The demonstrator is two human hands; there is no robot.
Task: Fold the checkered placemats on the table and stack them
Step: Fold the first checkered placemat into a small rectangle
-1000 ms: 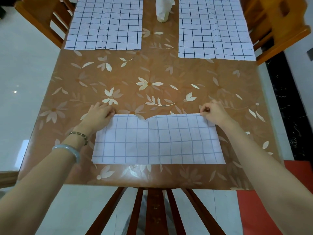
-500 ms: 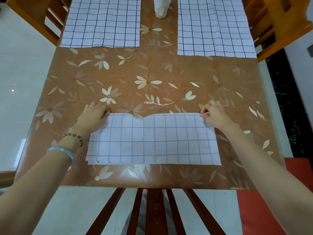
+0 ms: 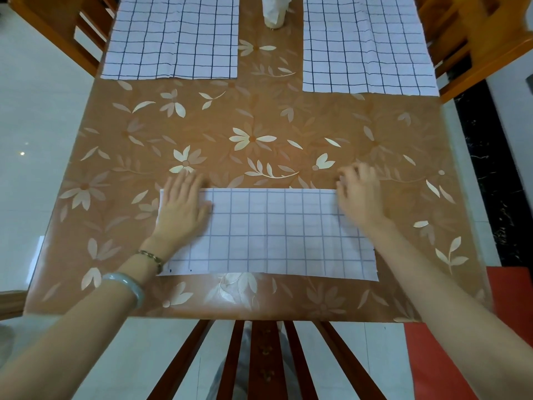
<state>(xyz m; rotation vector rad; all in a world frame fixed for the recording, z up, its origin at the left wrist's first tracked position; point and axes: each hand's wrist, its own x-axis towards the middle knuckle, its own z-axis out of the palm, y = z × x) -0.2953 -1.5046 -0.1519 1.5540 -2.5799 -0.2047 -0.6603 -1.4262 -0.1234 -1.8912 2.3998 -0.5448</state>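
Observation:
A white checkered placemat (image 3: 274, 232), folded in half, lies flat near the table's front edge. My left hand (image 3: 183, 206) presses flat on its left end with the fingers straight. On the mat's right end rests my right hand (image 3: 359, 194), its fingers reaching over the far right corner; it is blurred. Two more checkered placemats lie unfolded at the far side, one at the left (image 3: 173, 39) and one at the right (image 3: 366, 44).
The table (image 3: 259, 119) wears a brown cloth with a flower print. A white cup with tissue (image 3: 274, 11) stands between the far mats. Wooden chairs stand at the far left (image 3: 57, 33), far right (image 3: 476, 39) and near edge (image 3: 259, 359).
Both hands pinched the folded mat's far corners before. They have let go and now lie on the mat's ends, the left one flat. The far edge has straightened.

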